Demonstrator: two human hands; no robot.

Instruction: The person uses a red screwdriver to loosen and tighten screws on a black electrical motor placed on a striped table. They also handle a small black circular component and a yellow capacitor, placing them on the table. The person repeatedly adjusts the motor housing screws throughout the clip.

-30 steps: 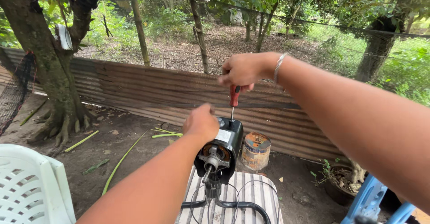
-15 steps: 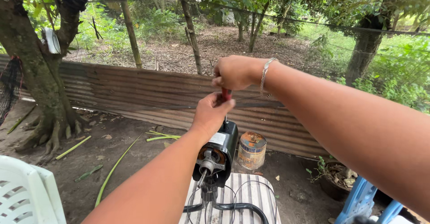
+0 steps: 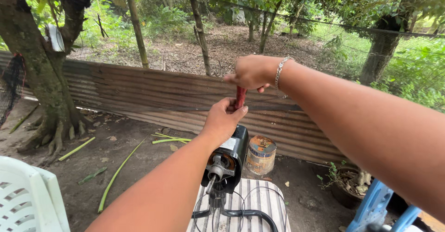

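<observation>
The right hand [image 3: 252, 72] is closed tight on the top of the red screwdriver [image 3: 240, 97], the left hand [image 3: 223, 120] grips lower down above the black motor [image 3: 227, 160]; keep it straight, push down while turning.

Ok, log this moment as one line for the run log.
left hand: around lower red handle | right hand: gripping top of red-handled screwdriver | tool upright over black motor | motor on striped cushion
</observation>
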